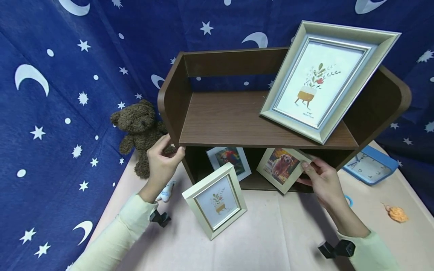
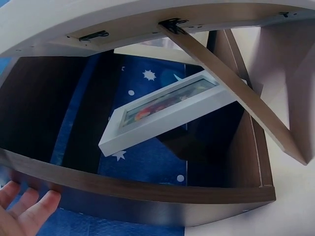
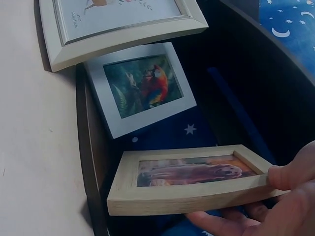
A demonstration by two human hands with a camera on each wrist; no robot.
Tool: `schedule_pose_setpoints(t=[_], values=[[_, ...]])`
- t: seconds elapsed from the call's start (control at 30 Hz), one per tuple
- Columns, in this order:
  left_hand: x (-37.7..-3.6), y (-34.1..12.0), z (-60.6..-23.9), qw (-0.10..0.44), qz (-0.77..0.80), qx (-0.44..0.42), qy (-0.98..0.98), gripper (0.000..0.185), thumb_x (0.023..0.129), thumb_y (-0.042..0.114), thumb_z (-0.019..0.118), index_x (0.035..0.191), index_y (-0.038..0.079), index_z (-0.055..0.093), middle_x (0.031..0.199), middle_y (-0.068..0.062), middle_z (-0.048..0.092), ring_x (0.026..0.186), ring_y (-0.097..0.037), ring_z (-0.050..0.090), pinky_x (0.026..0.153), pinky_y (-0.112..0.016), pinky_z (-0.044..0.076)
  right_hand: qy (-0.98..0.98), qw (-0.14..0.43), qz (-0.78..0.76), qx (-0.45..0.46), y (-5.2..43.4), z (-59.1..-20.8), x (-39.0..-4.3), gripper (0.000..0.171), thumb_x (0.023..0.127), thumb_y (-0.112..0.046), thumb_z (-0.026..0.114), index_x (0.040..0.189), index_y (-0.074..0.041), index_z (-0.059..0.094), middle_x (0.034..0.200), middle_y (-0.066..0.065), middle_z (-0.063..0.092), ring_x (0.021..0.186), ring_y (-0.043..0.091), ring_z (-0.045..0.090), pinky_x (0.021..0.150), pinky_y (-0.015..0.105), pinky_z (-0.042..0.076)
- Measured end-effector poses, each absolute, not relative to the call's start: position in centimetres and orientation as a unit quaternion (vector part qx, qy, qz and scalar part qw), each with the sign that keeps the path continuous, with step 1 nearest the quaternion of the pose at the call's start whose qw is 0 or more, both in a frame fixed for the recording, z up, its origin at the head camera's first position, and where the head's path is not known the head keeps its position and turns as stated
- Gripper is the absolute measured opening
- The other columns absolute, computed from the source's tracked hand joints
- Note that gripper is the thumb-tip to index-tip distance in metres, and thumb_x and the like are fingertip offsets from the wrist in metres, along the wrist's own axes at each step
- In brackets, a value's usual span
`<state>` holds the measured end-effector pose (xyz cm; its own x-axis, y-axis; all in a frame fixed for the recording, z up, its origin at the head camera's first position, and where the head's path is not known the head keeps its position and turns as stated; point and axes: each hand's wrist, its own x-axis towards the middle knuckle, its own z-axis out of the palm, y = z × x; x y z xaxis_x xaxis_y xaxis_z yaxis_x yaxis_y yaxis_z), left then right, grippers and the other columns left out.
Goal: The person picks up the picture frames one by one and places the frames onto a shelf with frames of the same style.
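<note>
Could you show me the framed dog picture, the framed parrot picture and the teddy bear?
Framed dog picture (image 1: 281,166): head view, on the photo.
Framed parrot picture (image 3: 143,85): right wrist view, on the photo.
Teddy bear (image 1: 144,141): head view, on its body.

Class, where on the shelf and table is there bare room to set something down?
Free: the upper shelf between its left panel and the large plant frame; the table between the small plant frame and the right forearm. Crowded: the lower shelf, with the parrot frame, dog frame and right hand.
</note>
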<state>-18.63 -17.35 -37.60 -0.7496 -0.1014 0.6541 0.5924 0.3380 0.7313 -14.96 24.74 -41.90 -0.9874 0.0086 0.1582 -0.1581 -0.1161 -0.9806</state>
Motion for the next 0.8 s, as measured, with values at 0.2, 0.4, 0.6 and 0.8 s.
schedule_pose_setpoints(t=[0.2, 0.4, 0.6, 0.8], values=[[-18.53, -17.22, -37.63, 0.312, -0.565, -0.156, -0.747, 0.04, 0.082, 0.0, 0.067, 0.119, 0.015, 0.074, 0.106, 0.002, 0.072, 0.086, -0.006, 0.069, 0.06, -0.019, 0.059, -0.677, 0.057, 0.732, 0.049, 24.51, -41.93, -15.19, 0.02, 0.1, -0.011, 0.057, 0.119, -0.015, 0.063, 0.099, -0.01, 0.071, 0.086, 0.003, 0.071, 0.067, 0.025, 0.062], [-18.59, -17.11, -37.8, 0.313, -0.569, -0.152, -0.745, 0.038, 0.082, 0.001, 0.066, 0.116, 0.014, 0.075, 0.107, 0.004, 0.072, 0.084, -0.008, 0.068, 0.059, -0.021, 0.059, -0.704, 0.061, 0.706, 0.039, 24.47, -42.12, -15.2, 0.025, 0.1, -0.012, 0.058, 0.125, -0.007, 0.061, 0.103, -0.013, 0.07, 0.09, 0.0, 0.069, 0.068, 0.024, 0.062], [-18.43, -17.01, -37.64, 0.313, -0.567, -0.153, -0.747, 0.042, 0.081, -0.005, 0.066, 0.118, 0.012, 0.074, 0.11, -0.002, 0.072, 0.086, -0.004, 0.069, 0.061, -0.022, 0.061, -0.704, 0.083, 0.705, 0.029, 24.2, -42.44, -15.31, 0.037, 0.1, -0.011, 0.057, 0.137, -0.003, 0.056, 0.102, -0.016, 0.07, 0.087, -0.002, 0.068, 0.068, 0.02, 0.061], [-18.6, -16.94, -37.6, 0.31, -0.568, -0.157, -0.746, 0.039, 0.082, -0.001, 0.067, 0.118, 0.013, 0.075, 0.109, -0.003, 0.072, 0.085, -0.005, 0.067, 0.061, -0.021, 0.06, -0.725, 0.1, 0.681, -0.005, 23.93, -42.71, -15.43, 0.048, 0.102, -0.017, 0.055, 0.147, -0.003, 0.046, 0.102, -0.019, 0.066, 0.088, -0.004, 0.065, 0.067, 0.018, 0.06]])
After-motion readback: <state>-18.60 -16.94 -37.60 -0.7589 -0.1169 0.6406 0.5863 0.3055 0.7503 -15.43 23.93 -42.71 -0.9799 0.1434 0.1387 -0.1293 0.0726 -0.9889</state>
